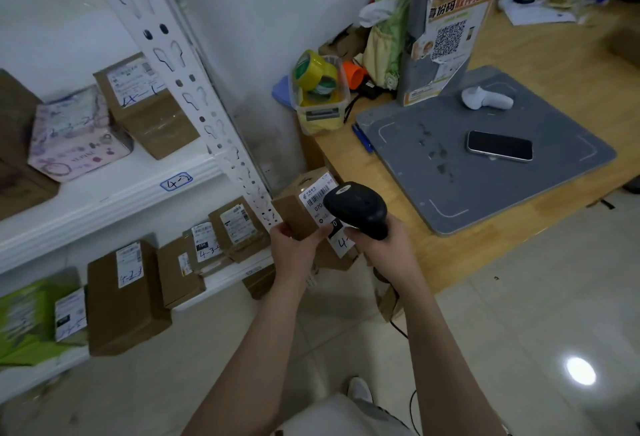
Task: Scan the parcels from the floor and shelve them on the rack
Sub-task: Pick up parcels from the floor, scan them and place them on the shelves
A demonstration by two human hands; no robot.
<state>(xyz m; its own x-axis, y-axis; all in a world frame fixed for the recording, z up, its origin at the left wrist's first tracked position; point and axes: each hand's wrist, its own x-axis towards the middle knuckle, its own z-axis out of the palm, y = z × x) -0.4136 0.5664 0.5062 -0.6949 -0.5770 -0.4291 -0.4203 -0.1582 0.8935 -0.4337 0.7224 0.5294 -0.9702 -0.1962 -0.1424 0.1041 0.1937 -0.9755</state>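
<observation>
One wide-angle view, worn on the head, looks forward and steeply down from close range. The rack (194, 89) fills the left of the frame, the bench (540, 55) the upper right, the floor (519, 314) the bottom.

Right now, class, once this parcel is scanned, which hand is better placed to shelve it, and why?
Left. The left hand grips the parcel, and the rack stands on that side; the right hand is occupied holding the scanner.
</observation>
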